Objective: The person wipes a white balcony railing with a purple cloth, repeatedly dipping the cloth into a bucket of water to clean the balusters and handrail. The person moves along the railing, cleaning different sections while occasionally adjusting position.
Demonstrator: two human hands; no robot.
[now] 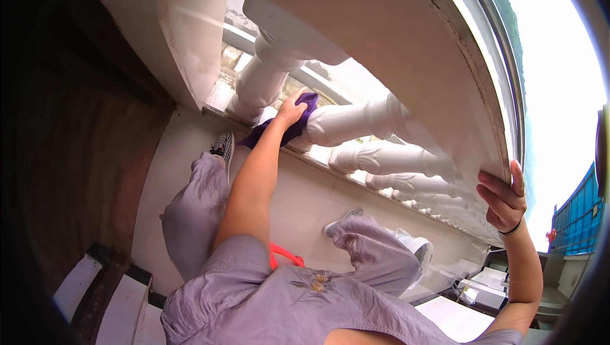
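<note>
My left hand reaches between white balusters and holds a purple cloth. The cloth lies against the lower end of a white baluster, and part of it hangs down over the low ledge. Some of the left fingers are hidden behind the cloth. At the right, my right hand grips the edge of the white top rail, with its fingers bent around it and a dark band at the wrist. Several more balusters run away to the right under the rail.
A white bucket stands on the pale tiled floor beside my leg. Something red shows beside my clothing. A dark brown surface is at the left. White-topped furniture stands at the lower right, with blue panels beyond.
</note>
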